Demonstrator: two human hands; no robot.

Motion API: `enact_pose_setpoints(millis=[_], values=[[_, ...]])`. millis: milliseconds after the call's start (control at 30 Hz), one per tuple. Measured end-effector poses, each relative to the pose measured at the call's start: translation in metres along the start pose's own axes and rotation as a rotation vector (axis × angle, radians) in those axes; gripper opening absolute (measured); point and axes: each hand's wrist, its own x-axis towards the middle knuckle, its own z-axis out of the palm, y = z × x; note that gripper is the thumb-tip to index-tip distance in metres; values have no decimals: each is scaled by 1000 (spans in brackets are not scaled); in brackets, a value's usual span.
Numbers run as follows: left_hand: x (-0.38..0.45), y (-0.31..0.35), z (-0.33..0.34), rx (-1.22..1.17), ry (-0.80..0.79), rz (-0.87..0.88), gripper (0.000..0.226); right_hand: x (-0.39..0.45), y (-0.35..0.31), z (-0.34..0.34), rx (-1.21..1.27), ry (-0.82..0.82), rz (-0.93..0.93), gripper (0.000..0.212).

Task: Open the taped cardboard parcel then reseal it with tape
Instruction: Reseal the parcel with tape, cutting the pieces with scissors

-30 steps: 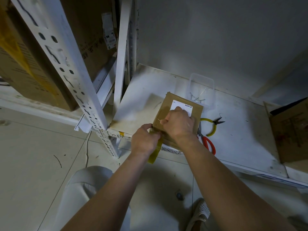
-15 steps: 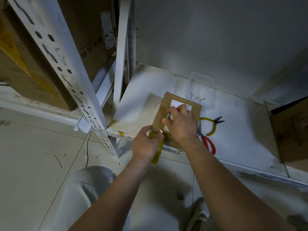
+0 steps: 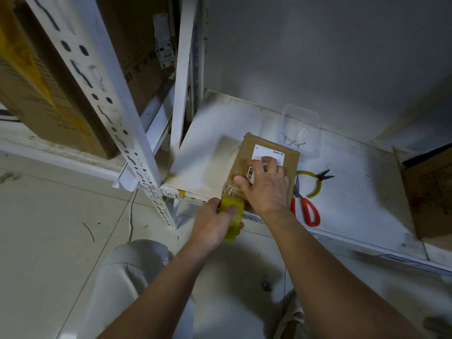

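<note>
A small brown cardboard parcel (image 3: 247,152) with a white shipping label (image 3: 267,150) lies at the front edge of the white shelf (image 3: 354,192). My right hand (image 3: 265,184) lies flat on its top, fingers spread over the label and a strip of clear tape (image 3: 238,174). My left hand (image 3: 212,221) grips a yellowish roll of tape (image 3: 232,217) just below the parcel's near edge, off the shelf front. The tape runs from the roll up onto the parcel's left side.
Red-handled scissors (image 3: 307,209) and yellow-handled pliers (image 3: 314,181) lie right of the parcel. A clear plastic tub (image 3: 300,123) with nails stands behind it. Another cardboard box (image 3: 430,192) sits far right. White shelf uprights (image 3: 102,94) and big cartons stand on the left.
My left hand has pulled the tape roll down and toward me, away from the parcel. My right hand slid further up the parcel's top, pressing the tape.
</note>
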Motion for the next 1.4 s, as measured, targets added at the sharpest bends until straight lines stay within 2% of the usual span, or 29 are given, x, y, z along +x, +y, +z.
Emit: enact_pose_setpoints(millis=[67, 333, 567, 633, 800, 933, 1033, 1167, 1333, 1400], values=[[4, 3, -4, 15, -8, -34, 4, -1, 0, 2, -18, 3, 0, 58], [20, -2, -4, 57, 5, -147, 20, 2, 6, 2, -35, 3, -41, 62], [9, -23, 9, 43, 62, -19, 27, 1, 18, -5, -52, -39, -123, 94], [11, -29, 11, 72, 85, -5, 32, 1, 14, -4, -98, -35, -123, 93], [14, -26, 12, 201, 134, 8, 28, -3, 10, 1, -154, -27, -104, 89], [16, -31, 11, 315, 84, 24, 20, -3, 11, 1, -103, -38, -99, 89], [16, -36, 7, 390, 81, 34, 30, -3, 11, 1, -93, -43, -97, 89], [21, -31, 5, 352, 104, -14, 34, -6, 7, 2, -124, -20, -76, 96], [31, -23, 6, 378, 97, -105, 67, -8, 4, 3, -180, -13, -76, 100], [33, -27, 6, 423, 113, -99, 59, -7, 5, 4, -186, -18, -82, 99]])
